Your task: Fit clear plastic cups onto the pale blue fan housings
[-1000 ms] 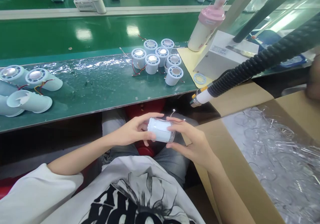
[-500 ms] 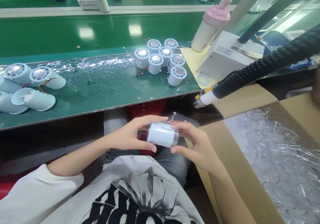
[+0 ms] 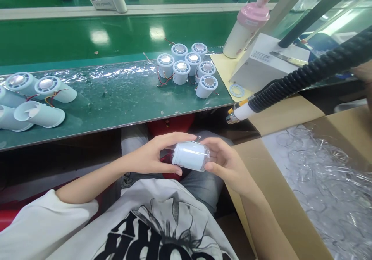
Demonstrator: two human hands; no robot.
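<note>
Between the earlier frames and now, both hands have drawn slightly closer together around the white cylinder (image 3: 190, 156), and its thin red wires, seen sticking up before, are almost hidden. A seated person holds this cylinder on its side over their lap, below the front edge of the green surface (image 3: 116, 101). Their left hand (image 3: 151, 157) wraps the cylinder's left end, thumb under and fingers over; their right hand (image 3: 225, 163) cups the right end, where a clear cap seems to sit. Both hands are closed on it. To do this well, I judge that the cap should stay square to the body while it is pressed on evenly, with the wires kept from being pinched. On the surface, well apart from the hands, stands a cluster of small white round parts (image 3: 187, 68) with silvery centres, and longer white housings (image 3: 35, 101) lie at the far left. A black ribbed hose (image 3: 302, 76) ends in a white nozzle near a cardboard box (image 3: 279, 198) of clear plastic pieces. A pink-lidded bottle (image 3: 245, 29) stands behind. No label is readable; the black print on the shirt is cut off.
</note>
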